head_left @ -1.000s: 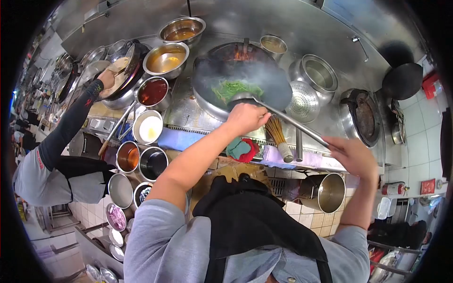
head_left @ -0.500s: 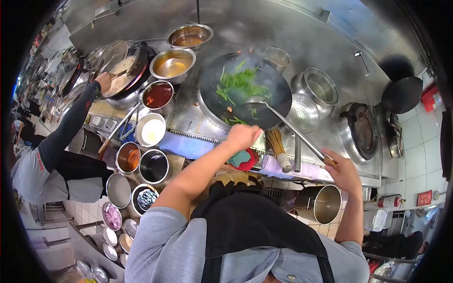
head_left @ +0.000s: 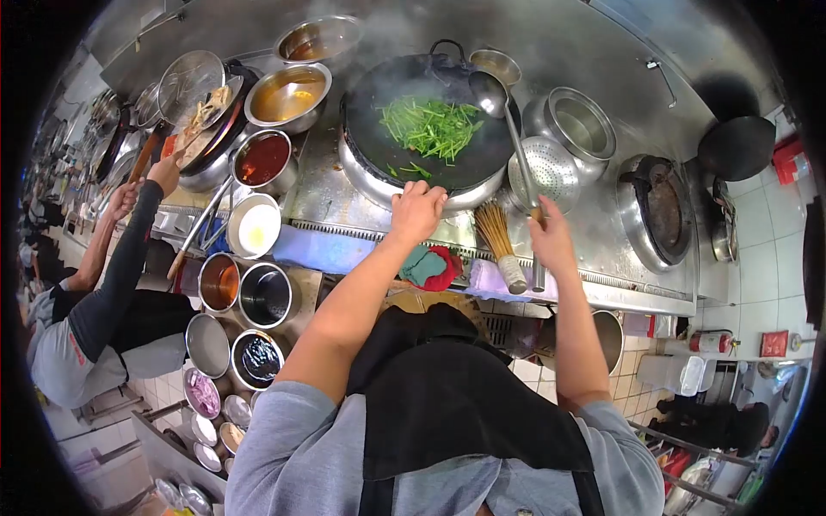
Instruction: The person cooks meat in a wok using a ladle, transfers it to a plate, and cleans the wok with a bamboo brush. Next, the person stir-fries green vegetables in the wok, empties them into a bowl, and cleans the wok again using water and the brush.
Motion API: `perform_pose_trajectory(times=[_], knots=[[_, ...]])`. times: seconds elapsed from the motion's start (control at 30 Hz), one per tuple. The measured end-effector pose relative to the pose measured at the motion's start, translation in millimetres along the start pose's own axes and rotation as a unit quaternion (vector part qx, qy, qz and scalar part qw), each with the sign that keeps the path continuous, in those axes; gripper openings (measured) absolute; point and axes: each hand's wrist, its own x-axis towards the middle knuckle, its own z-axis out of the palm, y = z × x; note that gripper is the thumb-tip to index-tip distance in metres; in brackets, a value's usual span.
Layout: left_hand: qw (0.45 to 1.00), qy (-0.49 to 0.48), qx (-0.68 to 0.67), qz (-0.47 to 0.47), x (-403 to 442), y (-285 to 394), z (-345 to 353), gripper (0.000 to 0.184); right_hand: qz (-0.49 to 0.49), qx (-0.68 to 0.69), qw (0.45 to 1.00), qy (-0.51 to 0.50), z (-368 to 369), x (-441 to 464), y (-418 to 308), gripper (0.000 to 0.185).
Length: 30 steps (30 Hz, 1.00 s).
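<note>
My left hand (head_left: 419, 213) is closed on the near edge of a large black wok (head_left: 379, 95), where its grip is partly hidden. Cut green vegetable stems (head_left: 430, 127) lie heaped in the wok, with a few strays near its front. My right hand (head_left: 553, 239) is wrapped round the handle of a long steel ladle (head_left: 522, 163). The ladle's bowl (head_left: 489, 93) is at the wok's far right rim, apart from the greens. A loop handle (head_left: 447, 45) stands up at the wok's far side.
Right of the wok are a perforated strainer (head_left: 551, 176), a steel pot (head_left: 582, 125) and a bamboo brush (head_left: 495, 232). Bowls of oil (head_left: 288, 96) and red sauce (head_left: 262, 162) stand left. A co-worker's arm (head_left: 116, 267) reaches over another wok. Folded cloths (head_left: 430, 265) lie in front.
The ladle has swung up and away from the greens to the wok's far right rim, and my right hand has moved left. The greens, blurred before, now lie still in a heap.
</note>
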Motion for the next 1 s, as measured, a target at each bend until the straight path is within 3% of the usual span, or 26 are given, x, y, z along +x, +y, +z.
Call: perform_pose_trajectory(times=[0.03,0.07,0.13,0.17,0.2,0.23,0.33,0.37,0.4,0.43,0.47,0.5,0.53,0.57,0.6,0.67,0.73,0.8,0.87,0.93,1.0], knots=[[1.000,-0.004,0.001,-0.002,0,-1,1,0.017,-0.090,-0.091,0.991,0.045,22,7,14,0.050],[1.000,0.006,-0.005,0.000,0,-1,2,0.016,-0.087,-0.090,0.991,0.042,45,10,16,0.050],[1.000,0.012,-0.011,0.002,-2,0,3,0.016,0.098,0.030,0.993,-0.060,79,9,4,0.052],[1.000,0.020,0.006,0.009,-3,1,3,0.016,0.101,0.030,0.993,-0.062,68,8,2,0.052],[0.999,0.030,0.025,0.014,-2,1,2,0.016,0.169,0.186,0.958,-0.138,42,9,-19,0.051],[0.999,0.029,0.027,0.010,-3,1,1,0.016,0.233,0.336,0.888,-0.211,22,9,-35,0.051],[0.997,0.056,0.044,0.021,-2,2,-2,0.016,0.243,0.372,0.877,-0.185,-4,9,-45,0.051],[0.998,0.046,0.047,0.023,0,3,-3,0.016,0.201,0.307,0.913,-0.175,8,16,-36,0.052],[0.998,0.035,0.050,0.026,1,4,-4,0.016,0.204,0.307,0.912,-0.177,32,32,-14,0.052],[0.997,0.033,0.061,0.038,3,2,-5,0.016,0.010,0.105,0.993,-0.060,64,54,13,0.053],[0.997,0.031,0.062,0.038,6,-2,-4,0.016,-0.185,-0.107,0.975,0.064,81,65,28,0.055],[0.995,0.022,0.059,0.073,9,-9,-1,0.017,-0.183,-0.106,0.975,0.065,84,66,13,0.055],[0.992,0.014,0.055,0.108,13,-14,1,0.017,-0.020,-0.001,0.999,-0.040,87,66,-20,0.054],[0.992,0.013,0.056,0.110,15,-16,0,0.017,0.144,0.104,0.974,-0.144,88,64,-45,0.054],[0.993,-0.014,0.038,0.109,18,-19,-2,0.017,0.156,0.110,0.964,-0.187,89,60,-54,0.054],[0.993,-0.042,0.023,0.107,16,-18,-4,0.018,0.092,0.034,0.965,-0.242,70,40,-60,0.053],[0.998,0.016,0.030,0.060,10,-5,-7,0.019,-0.115,-0.196,0.963,-0.147,51,21,-13,0.053],[0.995,0.023,0.002,0.102,9,-3,-14,0.020,-0.036,-0.262,0.950,-0.168,-10,-1,-32,0.054],[0.989,0.021,-0.030,0.143,14,-8,-12,0.021,-0.033,-0.260,0.953,-0.151,-41,-22,-50,0.054],[0.988,-0.073,-0.047,0.127,27,-20,-3,0.023,-0.037,-0.207,0.964,-0.160,-59,-51,-58,0.054],[0.992,-0.090,-0.039,0.078,19,-7,-5,0.023,-0.028,-0.156,0.964,-0.216,-96,-82,-76,0.056]])
